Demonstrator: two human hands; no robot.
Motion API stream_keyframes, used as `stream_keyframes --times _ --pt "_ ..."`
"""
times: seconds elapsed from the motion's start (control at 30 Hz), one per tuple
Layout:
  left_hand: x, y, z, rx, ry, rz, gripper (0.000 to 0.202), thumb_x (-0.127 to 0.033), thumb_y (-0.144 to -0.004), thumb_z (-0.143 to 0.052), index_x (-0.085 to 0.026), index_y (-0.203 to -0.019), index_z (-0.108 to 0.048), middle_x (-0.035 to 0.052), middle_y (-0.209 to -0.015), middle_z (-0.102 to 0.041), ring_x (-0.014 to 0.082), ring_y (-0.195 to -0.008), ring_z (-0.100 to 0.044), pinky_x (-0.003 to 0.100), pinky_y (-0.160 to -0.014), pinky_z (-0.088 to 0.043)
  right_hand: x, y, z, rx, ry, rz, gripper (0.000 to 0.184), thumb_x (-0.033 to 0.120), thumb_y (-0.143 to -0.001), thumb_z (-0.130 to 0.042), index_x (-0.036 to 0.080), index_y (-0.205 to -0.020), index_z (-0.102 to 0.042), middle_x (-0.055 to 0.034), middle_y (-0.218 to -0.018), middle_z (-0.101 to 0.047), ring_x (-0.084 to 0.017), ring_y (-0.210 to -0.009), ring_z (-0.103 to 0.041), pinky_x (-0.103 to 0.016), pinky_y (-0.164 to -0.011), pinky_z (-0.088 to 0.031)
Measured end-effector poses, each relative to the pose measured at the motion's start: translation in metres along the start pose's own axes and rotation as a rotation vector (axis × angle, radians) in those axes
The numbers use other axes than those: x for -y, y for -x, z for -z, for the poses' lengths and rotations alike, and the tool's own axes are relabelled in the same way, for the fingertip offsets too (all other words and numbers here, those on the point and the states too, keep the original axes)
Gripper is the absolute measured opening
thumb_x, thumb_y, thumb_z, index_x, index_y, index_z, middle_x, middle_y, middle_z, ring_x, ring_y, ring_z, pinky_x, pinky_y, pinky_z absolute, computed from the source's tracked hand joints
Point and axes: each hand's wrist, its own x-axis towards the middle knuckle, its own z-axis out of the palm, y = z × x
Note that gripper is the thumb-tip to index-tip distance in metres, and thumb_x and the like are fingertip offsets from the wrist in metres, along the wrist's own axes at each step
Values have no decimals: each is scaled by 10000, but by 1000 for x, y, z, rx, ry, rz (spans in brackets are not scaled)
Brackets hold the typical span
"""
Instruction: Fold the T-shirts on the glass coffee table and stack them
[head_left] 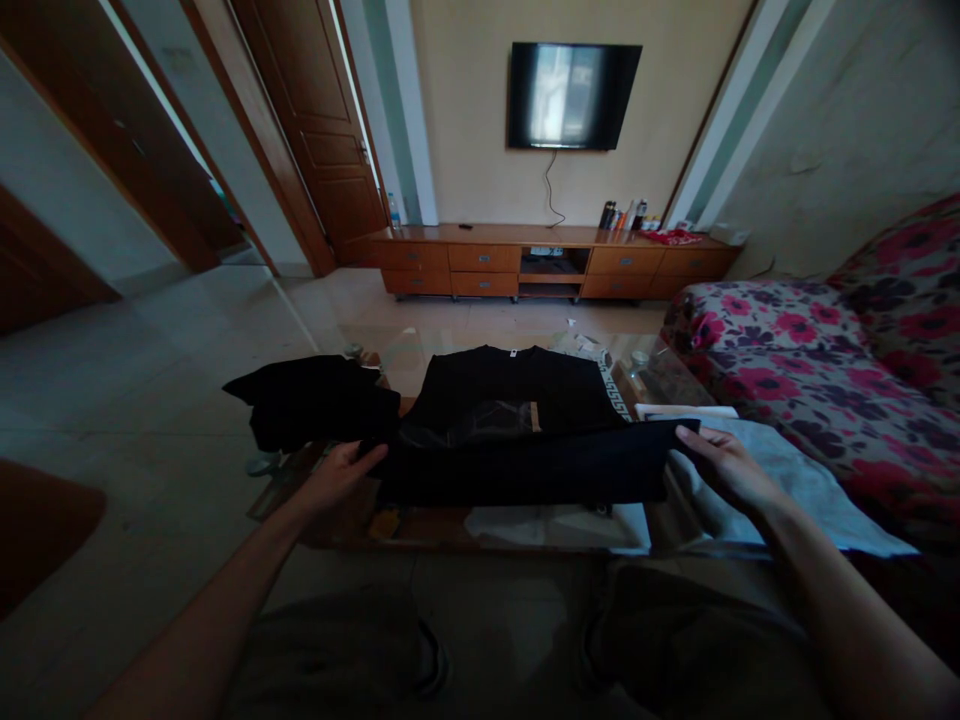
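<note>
A black T-shirt (pixel 517 375) lies spread on the glass coffee table (pixel 525 540), its neck towards the TV. My left hand (pixel 347 470) pinches the left end of its near edge, thumb on top. At the right end my right hand (pixel 720 458) grips the same edge, thumb and fingers closed on the cloth. Between the hands the near part of the shirt is raised and stretched into a straight band. A clear plastic bag (pixel 480 422) with a pale strip rests on the shirt. Left of it is a heap of black cloth (pixel 315 400).
A pale sheet or bag (pixel 780 480) covers the table's right end. Beyond stands a wooden TV cabinet (pixel 480 260) with bottles on top, under a wall TV (pixel 574 95). A flowered sofa (pixel 810 370) is at right.
</note>
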Motion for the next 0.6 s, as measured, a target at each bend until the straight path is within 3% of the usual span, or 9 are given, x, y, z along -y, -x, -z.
stream_keyframes --times 0.23,0.37,0.43,0.53,0.6 --pt "-7 0 1 -90 154 33 612 -693 -656 -789 -153 -939 -734 69 -949 -774 287 -964 -697 314 -804 -571 5 5 -8 5 -165 -8 363 527 -862 -689 206 -1027 -732 -113 -1018 -767 -282 -1079 -684 -356 -928 -541" --pt "-13 11 10 -62 362 129 516 -565 -619 -881 -158 -888 -713 62 -829 -756 241 -824 -715 297 -743 -585 4 10 6 26 -244 -116 289 472 -812 -766 204 -910 -720 -89 -871 -756 -223 -831 -711 -281 -770 -567" --pt "-10 20 24 36 437 194 463 -493 -629 -900 -166 -898 -712 63 -810 -747 228 -765 -715 303 -715 -590 1 17 20 41 -269 -189 306 467 -740 -831 209 -849 -709 -63 -799 -734 -189 -714 -688 -264 -697 -569" --pt "0 33 52 272 421 213 401 -429 -636 -902 -193 -908 -726 66 -829 -746 228 -718 -712 323 -662 -589 -8 28 42 62 -251 -212 354 483 -618 -900 242 -797 -712 -34 -704 -688 -161 -597 -634 -245 -554 -530" --pt "6 39 66 440 339 147 371 -443 -615 -900 -204 -841 -731 66 -797 -739 244 -704 -705 340 -628 -578 -12 33 52 192 -201 -155 370 504 -560 -914 258 -742 -707 -31 -661 -654 -162 -562 -602 -257 -506 -496"
